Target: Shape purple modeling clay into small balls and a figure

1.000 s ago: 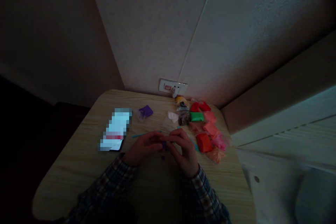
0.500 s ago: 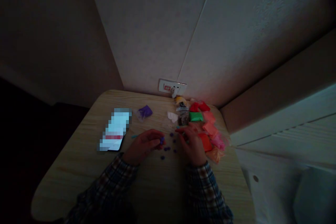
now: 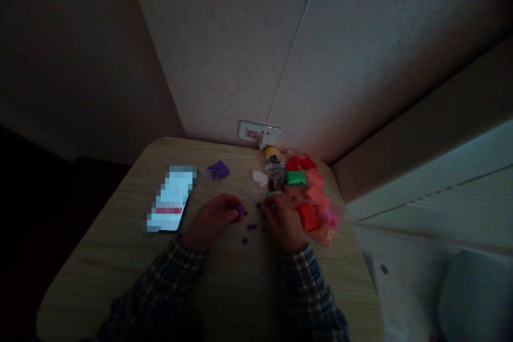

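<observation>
sitting in the pinch of the left hand [image 3: 212, 222], a purple lump [image 3: 240, 210] is held over the table [image 3: 100, 267]. the right hand [image 3: 284, 223] is half curled; whether it grips anything i cannot tell. small purple bits [image 3: 251, 227] lie between the hands. farther out are a purple packet [image 3: 218, 170], a lit phone [image 3: 171, 192] and an orange-red packet [image 3: 308, 217].

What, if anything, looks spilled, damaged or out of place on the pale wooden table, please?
Nothing stands out as damaged or misplaced; the small, dark purple lumps lie loosely scattered between the bare left hand and right hand.
</observation>
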`<state>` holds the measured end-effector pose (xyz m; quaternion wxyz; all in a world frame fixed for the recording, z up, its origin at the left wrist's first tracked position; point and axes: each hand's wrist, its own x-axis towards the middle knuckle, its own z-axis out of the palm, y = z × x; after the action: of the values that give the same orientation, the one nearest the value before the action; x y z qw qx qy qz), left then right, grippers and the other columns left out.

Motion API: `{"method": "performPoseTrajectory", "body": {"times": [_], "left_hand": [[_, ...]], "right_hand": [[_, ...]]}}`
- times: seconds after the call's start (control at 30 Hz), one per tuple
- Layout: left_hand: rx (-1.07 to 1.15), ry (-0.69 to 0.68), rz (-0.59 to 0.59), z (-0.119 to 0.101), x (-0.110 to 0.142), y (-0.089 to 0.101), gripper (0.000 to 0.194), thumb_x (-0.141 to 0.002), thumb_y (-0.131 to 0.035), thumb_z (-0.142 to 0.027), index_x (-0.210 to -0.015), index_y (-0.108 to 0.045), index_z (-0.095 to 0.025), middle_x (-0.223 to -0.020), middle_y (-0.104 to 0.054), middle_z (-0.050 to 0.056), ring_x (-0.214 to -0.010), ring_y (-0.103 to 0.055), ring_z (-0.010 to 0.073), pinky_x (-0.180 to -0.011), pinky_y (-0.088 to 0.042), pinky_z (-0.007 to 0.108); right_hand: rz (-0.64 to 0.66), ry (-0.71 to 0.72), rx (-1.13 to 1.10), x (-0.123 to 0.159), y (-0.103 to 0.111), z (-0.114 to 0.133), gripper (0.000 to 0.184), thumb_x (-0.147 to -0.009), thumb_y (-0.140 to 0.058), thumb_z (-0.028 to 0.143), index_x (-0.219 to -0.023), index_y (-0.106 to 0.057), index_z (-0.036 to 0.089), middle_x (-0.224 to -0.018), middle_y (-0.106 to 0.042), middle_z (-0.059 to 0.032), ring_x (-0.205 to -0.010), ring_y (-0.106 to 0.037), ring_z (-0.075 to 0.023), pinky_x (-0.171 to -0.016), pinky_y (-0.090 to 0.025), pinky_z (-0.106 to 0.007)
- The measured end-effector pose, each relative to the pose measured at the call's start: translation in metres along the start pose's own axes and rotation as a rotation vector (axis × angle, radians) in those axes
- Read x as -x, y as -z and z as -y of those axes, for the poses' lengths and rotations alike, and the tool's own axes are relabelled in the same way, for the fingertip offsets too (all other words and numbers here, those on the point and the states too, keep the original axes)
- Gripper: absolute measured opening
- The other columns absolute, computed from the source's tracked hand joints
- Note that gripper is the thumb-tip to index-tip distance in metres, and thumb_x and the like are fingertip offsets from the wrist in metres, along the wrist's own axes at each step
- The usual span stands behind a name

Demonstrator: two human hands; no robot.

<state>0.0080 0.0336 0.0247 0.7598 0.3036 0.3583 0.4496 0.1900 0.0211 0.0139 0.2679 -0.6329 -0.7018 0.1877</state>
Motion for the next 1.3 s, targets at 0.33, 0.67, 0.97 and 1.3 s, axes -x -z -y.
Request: {"method": "performPoseTrajectory", "body": {"times": [0.33, 0.67, 0.97, 1.3], "left_hand": [[0.009, 0.006, -0.003, 0.002, -0.002, 0.001, 0.022, -0.056, -0.074, -0.014, -0.076, -0.064, -0.016, -0.073, -0.066, -0.001, -0.07, -0.059, 0.0097, -0.066, -0.048, 0.021], [-0.151, -0.026, -0.004, 0.0, -0.001, 0.0, 0.019, -0.058, -0.073, -0.018, -0.074, -0.063, -0.015, -0.072, -0.064, -0.001, -0.069, -0.059, 0.0119, -0.069, -0.049, 0.026], [-0.192, -0.034, 0.043, 0.001, -0.001, 0.001, 0.018, -0.06, -0.072, -0.021, -0.073, -0.063, -0.016, -0.07, -0.063, -0.002, -0.067, -0.059, 0.0114, -0.069, -0.049, 0.025], [-0.165, -0.024, 0.056, 0.004, -0.002, 0.004, 0.021, -0.059, -0.074, -0.021, -0.076, -0.062, -0.016, -0.074, -0.065, -0.001, -0.069, -0.061, 0.0129, -0.067, -0.05, 0.025]], "right_hand": [[0.077, -0.018, 0.116, 0.003, 0.0, -0.001, 0.007, -0.075, -0.058, 0.022, -0.08, -0.054, 0.019, -0.08, -0.056, -0.0048, -0.076, -0.054, -0.0191, -0.068, -0.042, -0.029], [-0.067, -0.033, -0.243, 0.001, 0.004, 0.005, 0.003, -0.078, -0.055, 0.021, -0.076, -0.056, 0.019, -0.066, -0.057, -0.0006, -0.063, -0.054, -0.0149, -0.058, -0.043, -0.026], [-0.056, 0.053, -0.771, 0.005, 0.001, 0.015, 0.009, -0.078, -0.059, 0.023, -0.087, -0.056, 0.022, -0.081, -0.061, -0.0017, -0.077, -0.059, -0.0153, -0.071, -0.049, -0.029], [-0.041, 0.19, -0.708, 0.008, 0.0, 0.027, 0.007, -0.081, -0.056, 0.023, -0.085, -0.06, 0.02, -0.08, -0.059, -0.003, -0.077, -0.056, -0.0155, -0.069, -0.046, -0.029]]}}
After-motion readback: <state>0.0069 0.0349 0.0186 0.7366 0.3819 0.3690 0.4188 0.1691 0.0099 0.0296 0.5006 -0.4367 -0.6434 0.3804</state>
